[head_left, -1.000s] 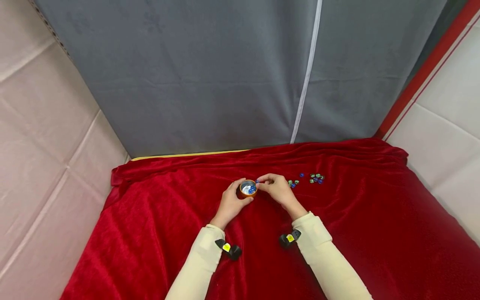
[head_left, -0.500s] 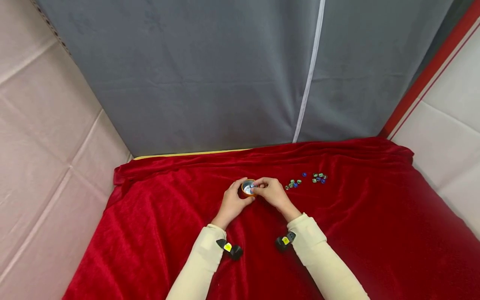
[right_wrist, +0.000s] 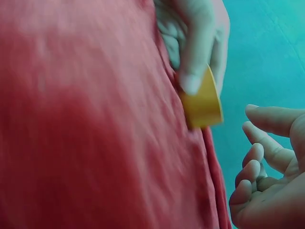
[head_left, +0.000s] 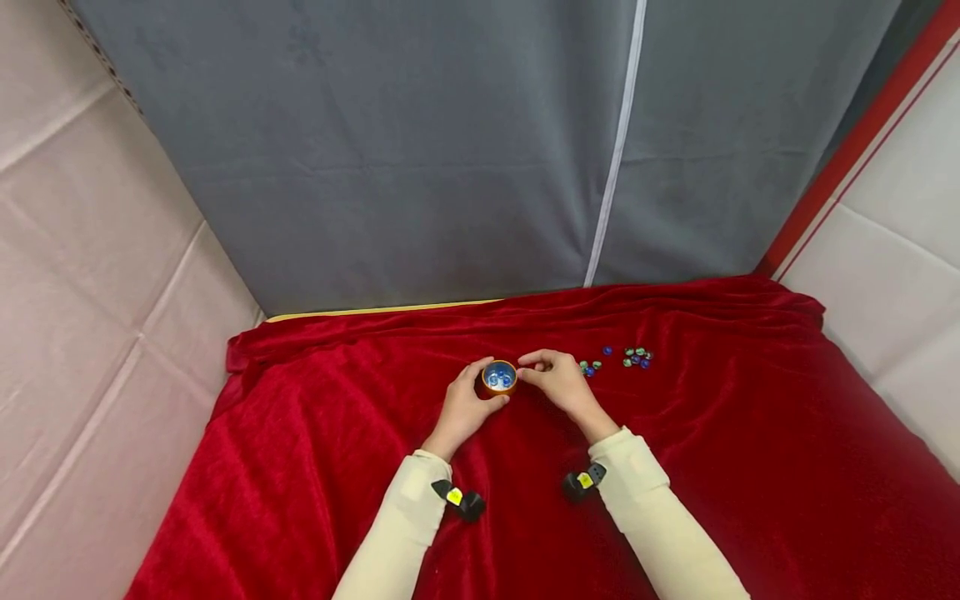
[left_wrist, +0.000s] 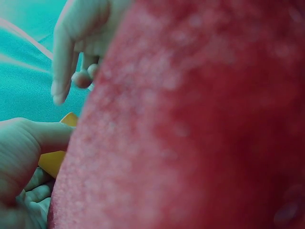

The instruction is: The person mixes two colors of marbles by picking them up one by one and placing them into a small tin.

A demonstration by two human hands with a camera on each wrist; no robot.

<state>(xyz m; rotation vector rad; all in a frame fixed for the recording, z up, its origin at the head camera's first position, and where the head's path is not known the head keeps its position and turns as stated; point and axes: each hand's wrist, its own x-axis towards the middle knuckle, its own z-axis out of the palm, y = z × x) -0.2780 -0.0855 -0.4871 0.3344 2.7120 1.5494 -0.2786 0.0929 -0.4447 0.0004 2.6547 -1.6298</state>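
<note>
My left hand (head_left: 463, 408) grips a small round tin (head_left: 499, 392), orange-yellow outside and silvery within. Its thumb is on the near side and its fingers are round the far left. Several blue marbles (head_left: 501, 379) lie at the bottom of the tin. Just right of the rim is my right hand (head_left: 562, 385), thumb and forefinger apart with nothing between them. In the right wrist view the fingers of this hand (right_wrist: 271, 162) are loosely bent beside the yellow tin wall (right_wrist: 205, 102). The left wrist view shows the left thumb (left_wrist: 52, 136) against the tin; red cloth hides much of it.
Green and blue marbles (head_left: 589, 372) lie in a small group right of my right hand, partly behind it. Farther right is a second group of marbles (head_left: 636, 360), with one blue marble (head_left: 607, 351) apart. Rumpled red cloth (head_left: 360, 467) covers the table; a grey curtain (head_left: 420, 167) hangs behind.
The right hand brought a blue marble over the tin and let it go inside. It has since drawn back to the right with nothing held. The left hand keeps its grip.
</note>
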